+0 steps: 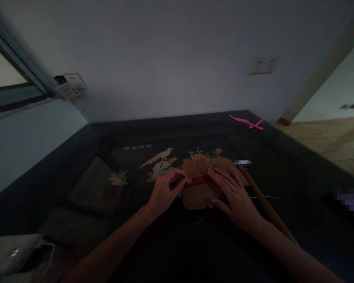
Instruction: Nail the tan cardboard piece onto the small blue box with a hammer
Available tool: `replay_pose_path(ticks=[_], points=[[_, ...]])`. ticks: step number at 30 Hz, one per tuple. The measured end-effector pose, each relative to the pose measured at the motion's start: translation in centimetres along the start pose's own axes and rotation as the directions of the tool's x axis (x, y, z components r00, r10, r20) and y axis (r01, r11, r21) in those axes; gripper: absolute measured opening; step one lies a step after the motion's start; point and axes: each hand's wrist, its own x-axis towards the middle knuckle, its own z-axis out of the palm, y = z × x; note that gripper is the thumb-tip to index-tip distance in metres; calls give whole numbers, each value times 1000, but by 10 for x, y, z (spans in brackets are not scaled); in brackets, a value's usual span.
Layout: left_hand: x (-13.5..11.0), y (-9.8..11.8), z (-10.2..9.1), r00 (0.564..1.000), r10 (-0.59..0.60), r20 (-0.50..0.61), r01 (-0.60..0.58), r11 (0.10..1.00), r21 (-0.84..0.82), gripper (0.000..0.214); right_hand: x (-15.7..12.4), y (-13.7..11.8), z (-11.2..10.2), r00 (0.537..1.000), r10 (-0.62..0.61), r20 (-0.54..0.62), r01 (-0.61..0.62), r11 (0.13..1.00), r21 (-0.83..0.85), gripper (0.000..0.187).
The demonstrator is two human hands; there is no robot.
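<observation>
A brown piece dotted with small holes [194,199] lies on the dark table in front of me, and a similar brown piece [222,163] shows behind it to the right. Across the middle of the front piece runs a dark red band [199,181]. My left hand [168,186] pinches the band's left end between thumb and fingertips. Fingers stretched out, my right hand [231,192] lies flat over the band's right part and the brown piece's right side, partly hiding both. Close to the right hand is a wooden-handled tool [265,202] with a metal head, apparently a hammer.
A pink ribbon bow [253,125] lies near the table's far right corner. Thin pale strips [200,221] are on the dark tabletop [165,251]. A white device with a cable [13,251] sits at lower left. Wall sockets [264,65] are behind.
</observation>
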Motion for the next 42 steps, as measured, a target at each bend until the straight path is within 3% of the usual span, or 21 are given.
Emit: replay_pose_path(ticks=[16, 20, 22, 24, 26, 28, 31, 35, 42], points=[[-1, -1, -2, 999, 41, 11, -42, 996, 74, 2, -1, 0, 0, 998, 0, 61, 0, 1000, 2, 66], [-2, -1, -1, 998, 64, -4, -63, 992, 109, 2, 3, -3, -21, 1000, -2, 22, 1, 999, 48, 59], [-3, -1, -1, 998, 57, 8, -58, 993, 101, 3, 0, 1, -38, 997, 67, -35, -65, 996, 67, 53], [-4, -2, -1, 999, 46, 20, -48, 996, 71, 4, -12, 14, -54, 967, 199, -157, -195, 980, 39, 42], [-5, -3, 0, 999, 44, 22, -45, 998, 43, 5, -33, 34, -60, 911, 370, -181, -385, 921, -54, 38], [-6, -3, 0, 999, 42, 15, -42, 999, 31, 4, -61, 55, -58, 847, 526, -73, -528, 820, -220, 51], [-6, -3, 1, 999, 42, 9, -42, 999, 31, 3, -98, 76, -45, 753, 652, 88, -585, 725, -364, 67], [-6, 0, 0, 999, 45, 7, -45, 998, 43, 3, -107, 78, -32, 675, 709, 201, -630, 697, -342, 74], [-6, 1, 0, 1000, 27, 9, -28, 999, 40, 6, -89, 77, -30, 655, 683, 323, -608, 730, -312, 65]])
